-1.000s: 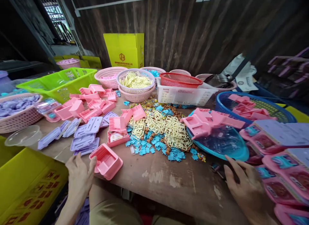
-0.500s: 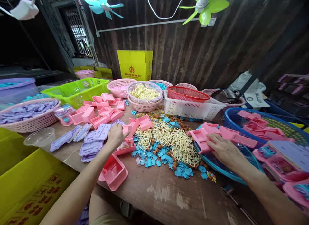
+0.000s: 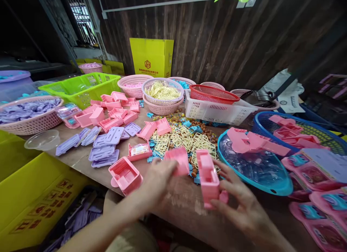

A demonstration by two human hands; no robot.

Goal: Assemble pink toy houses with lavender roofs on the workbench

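Note:
My left hand (image 3: 159,178) is closed on a pink plastic piece (image 3: 179,160), slightly blurred, over the middle of the table. Facing it, my right hand (image 3: 238,198) grips a pink plastic box (image 3: 208,176) tilted on its side, thumb below and fingers along its right edge. Left of my left hand rests another pink box (image 3: 125,175), its hollow side up. Behind that lies a pink tray (image 3: 139,151) with a clear-wrapped item inside. Cream plastic frames (image 3: 202,145) and small blue pieces are heaped just beyond my hands.
Purple panels (image 3: 104,151) are stacked at left. A turquoise basket (image 3: 282,189) of clear plastic parts stands at right, beside a blue basket (image 3: 333,136) with pink pieces. Finished-looking pink sets (image 3: 311,216) lie at lower right. A white crate (image 3: 217,111) and a green basket (image 3: 81,89) stand behind.
My left hand has come from the purple panels toward the middle, now with a pink piece. My right hand has drawn a pink box off the turquoise basket toward me. The view has tilted down.

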